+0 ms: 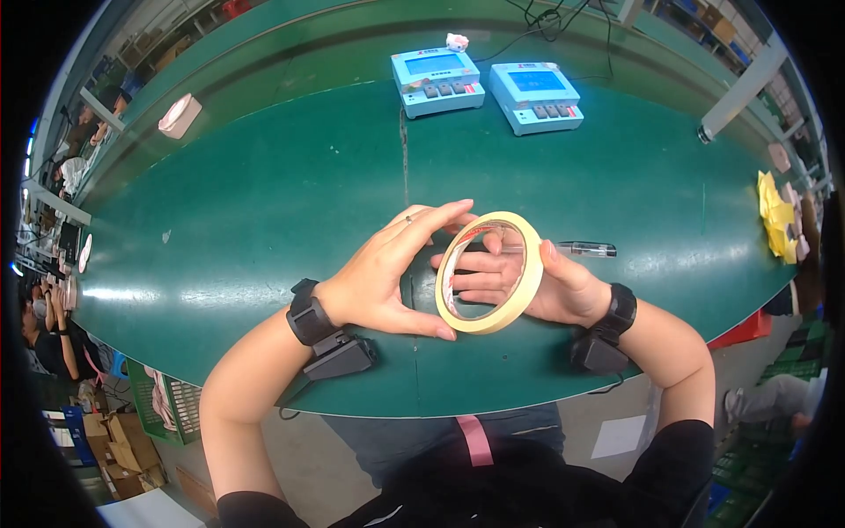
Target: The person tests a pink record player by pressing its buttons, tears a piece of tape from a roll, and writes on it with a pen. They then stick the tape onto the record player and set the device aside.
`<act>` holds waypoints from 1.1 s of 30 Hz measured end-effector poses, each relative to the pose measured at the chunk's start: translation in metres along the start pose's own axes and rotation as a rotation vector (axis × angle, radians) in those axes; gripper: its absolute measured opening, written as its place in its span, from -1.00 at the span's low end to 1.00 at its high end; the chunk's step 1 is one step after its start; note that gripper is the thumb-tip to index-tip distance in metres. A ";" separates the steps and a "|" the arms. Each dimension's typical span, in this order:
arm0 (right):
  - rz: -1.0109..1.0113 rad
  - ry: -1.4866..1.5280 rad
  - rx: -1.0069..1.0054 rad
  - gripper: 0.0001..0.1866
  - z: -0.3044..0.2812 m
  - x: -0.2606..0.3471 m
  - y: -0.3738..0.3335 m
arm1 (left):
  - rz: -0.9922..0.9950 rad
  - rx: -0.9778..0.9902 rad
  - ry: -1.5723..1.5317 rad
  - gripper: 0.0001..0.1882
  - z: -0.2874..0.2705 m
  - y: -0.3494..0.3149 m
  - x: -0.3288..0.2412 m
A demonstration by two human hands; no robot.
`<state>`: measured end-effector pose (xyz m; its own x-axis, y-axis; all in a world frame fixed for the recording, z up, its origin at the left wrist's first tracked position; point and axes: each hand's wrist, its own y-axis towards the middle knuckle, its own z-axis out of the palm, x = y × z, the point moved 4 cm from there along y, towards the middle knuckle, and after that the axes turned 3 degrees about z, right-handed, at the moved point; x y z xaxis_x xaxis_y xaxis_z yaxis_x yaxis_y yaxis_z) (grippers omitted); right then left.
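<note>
- Across the frame, a glossy dark-green tabletop [264,194].
- Left of centre, bare left hand [374,273]: fingers widely curved around the left edge of a pale-yellow, ring-shaped roll of tape [519,299]; gripping or merely touching, cannot tell.
- At centre, roll tilted between both hands: already in hand, no loose strip visible, seemingly unused here; remaining work not shown.
- Right of centre, bare right hand [563,295]: thumb clamped on the roll's right rim, other fingers loosely extended behind.
- Farther right, clear-and-black plastic pen [588,249].

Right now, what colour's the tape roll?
Pale yellow; the tape roll shows best in the head view.

tape roll [530,283] between hands [380,271]
</note>
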<state>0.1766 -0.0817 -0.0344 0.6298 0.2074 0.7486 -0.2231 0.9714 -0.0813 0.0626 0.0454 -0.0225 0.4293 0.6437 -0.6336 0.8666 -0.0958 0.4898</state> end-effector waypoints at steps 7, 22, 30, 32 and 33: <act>0.031 -0.044 0.027 -0.36 -0.003 -0.005 -0.001 | -0.024 -0.011 -0.020 0.13 0.000 0.001 -0.007; -0.486 -0.498 0.020 -0.09 -0.003 0.001 -0.006 | 0.043 -0.196 0.237 -0.38 -0.007 0.001 -0.012; -0.572 -0.670 0.020 -0.09 0.000 0.008 -0.007 | -0.019 -0.264 0.234 -0.46 -0.009 -0.004 -0.006; -0.573 -0.662 0.013 -0.12 0.000 0.008 -0.008 | -0.018 -0.281 0.213 -0.47 -0.008 -0.004 -0.005; -0.573 -0.651 0.007 -0.14 0.000 0.008 -0.008 | -0.019 -0.290 0.203 -0.47 -0.008 -0.004 -0.005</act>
<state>0.1836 -0.0878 -0.0281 0.0961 -0.4232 0.9009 -0.0077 0.9048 0.4258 0.0551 0.0488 -0.0165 0.3295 0.7836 -0.5267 0.7531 0.1183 0.6472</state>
